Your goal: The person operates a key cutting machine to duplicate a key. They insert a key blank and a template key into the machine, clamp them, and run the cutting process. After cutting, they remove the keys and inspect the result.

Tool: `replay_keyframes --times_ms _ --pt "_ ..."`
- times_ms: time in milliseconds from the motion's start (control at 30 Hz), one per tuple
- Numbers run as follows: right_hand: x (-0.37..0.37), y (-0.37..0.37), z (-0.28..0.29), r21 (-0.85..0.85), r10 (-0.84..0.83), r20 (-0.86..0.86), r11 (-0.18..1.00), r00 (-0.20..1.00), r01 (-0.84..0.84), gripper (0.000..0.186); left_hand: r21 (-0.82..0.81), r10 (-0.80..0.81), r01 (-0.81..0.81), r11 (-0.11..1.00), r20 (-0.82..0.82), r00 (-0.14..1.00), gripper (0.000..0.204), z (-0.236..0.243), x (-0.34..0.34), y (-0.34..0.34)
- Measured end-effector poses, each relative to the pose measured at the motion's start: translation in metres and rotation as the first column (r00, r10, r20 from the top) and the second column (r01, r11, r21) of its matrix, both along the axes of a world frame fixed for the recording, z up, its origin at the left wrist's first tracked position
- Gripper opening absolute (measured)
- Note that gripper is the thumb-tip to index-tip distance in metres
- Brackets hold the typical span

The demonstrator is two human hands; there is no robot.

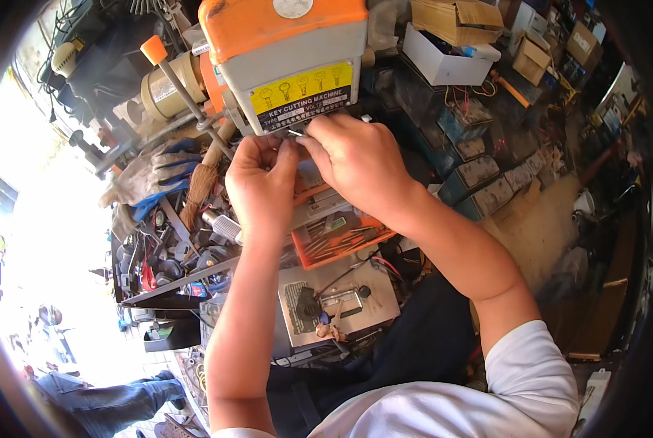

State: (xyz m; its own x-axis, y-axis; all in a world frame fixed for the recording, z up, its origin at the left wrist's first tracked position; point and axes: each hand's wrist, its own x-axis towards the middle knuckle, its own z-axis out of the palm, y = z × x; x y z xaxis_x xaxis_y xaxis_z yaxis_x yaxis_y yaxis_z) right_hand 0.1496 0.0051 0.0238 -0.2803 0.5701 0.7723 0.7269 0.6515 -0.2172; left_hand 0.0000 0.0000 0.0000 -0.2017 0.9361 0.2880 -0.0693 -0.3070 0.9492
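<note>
Head view: both hands meet just below the front of the key machine (290, 66), with a small metal key (296, 133) between them at its lower edge. Left hand (257, 186) and right hand (356, 164) each pinch it from its own side, fingertips touching; key's long axis runs roughly left-right, equally near both.

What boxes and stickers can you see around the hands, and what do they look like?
Yellow-and-black label: rectangle with small key pictures, on the grey-and-orange machine, just above both hands.
Round white sticker: on the machine's orange top.
White box: open, upper right.
Brown cardboard boxes: upper right, behind the white box.
</note>
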Motion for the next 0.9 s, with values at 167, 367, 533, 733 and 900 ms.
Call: replay_keyframes --times_ms 167,367,533,733,900 --pt "0.0 0.001 0.003 -0.026 0.003 -0.022 1.0 1.0 -0.004 0.014 -0.028 0.073 -0.073 0.997 -0.01 0.997 0.011 0.012 0.006 -0.007" --pt "0.001 0.001 -0.004 -0.04 0.026 -0.037 0.999 0.999 -0.028 0.014 0.045 0.151 -0.148 0.988 -0.071 0.986 0.011 -0.007 0.011 -0.001" --pt "0.0 0.0 -0.003 -0.079 0.048 -0.108 0.995 0.993 -0.057 0.017 0.086 0.156 -0.16 0.983 0.048 0.987 0.01 -0.008 0.013 -0.004" --pt "0.002 0.0 -0.006 -0.03 0.057 -0.121 0.998 0.991 -0.061 0.011 0.146 0.272 -0.251 0.957 -0.154 0.95 0.014 -0.004 0.013 0.001" --pt "0.001 0.0 -0.008 -0.015 0.036 -0.098 0.999 0.995 -0.038 0.013 0.177 0.336 -0.299 0.937 -0.236 0.912 0.017 -0.004 0.012 0.003"
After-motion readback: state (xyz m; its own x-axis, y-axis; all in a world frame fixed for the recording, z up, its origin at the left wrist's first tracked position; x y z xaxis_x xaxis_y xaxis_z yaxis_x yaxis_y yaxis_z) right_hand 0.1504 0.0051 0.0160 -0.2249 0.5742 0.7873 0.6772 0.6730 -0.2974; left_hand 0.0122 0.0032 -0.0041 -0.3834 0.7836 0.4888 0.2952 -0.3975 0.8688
